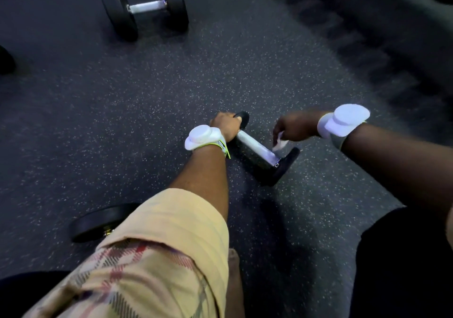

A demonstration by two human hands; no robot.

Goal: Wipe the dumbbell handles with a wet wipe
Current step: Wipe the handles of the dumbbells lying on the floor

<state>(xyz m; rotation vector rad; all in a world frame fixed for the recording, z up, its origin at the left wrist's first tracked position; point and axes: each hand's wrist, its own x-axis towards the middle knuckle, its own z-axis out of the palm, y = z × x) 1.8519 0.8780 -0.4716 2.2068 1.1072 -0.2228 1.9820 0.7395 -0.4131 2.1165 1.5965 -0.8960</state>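
left hand (pixel 226 126): fingers are curling round the far head of the dumbbell (pixel 282 168), clamping it and pinning it down on the floor (pixel 171 85)

right hand (pixel 294 129): fingertips are pinching together on the wet wipe (pixel 280 144), nothing else in it

wet wipe: hanging bunched just under the right fingers, touching the handle (pixel 255 147) at the end away from the left hand

step going on, I reckon: wiping the bare metal bar between the two hands, looks like early days on this one

doing it well: I'd be spreading the wipe out and wrapping it round the bar instead of dabbing with a bunched corner, then sliding from the right hand's end toward the left hand while twisting, so the underside is getting cleaned too; left hand keeps holding the head so it isn't rolling

second dumbbell (pixel 144 6): sitting well beyond the left hand, nobody touching it

third dumbbell (pixel 103 222): lying behind the left elbow, half hidden by the sleeve (pixel 171 232)

white wrist units (pixel 202 137): one strapped on each wrist

writing/brands: not seeing anything readable; there's a tiny mark on the collar by the near head, too small to make out
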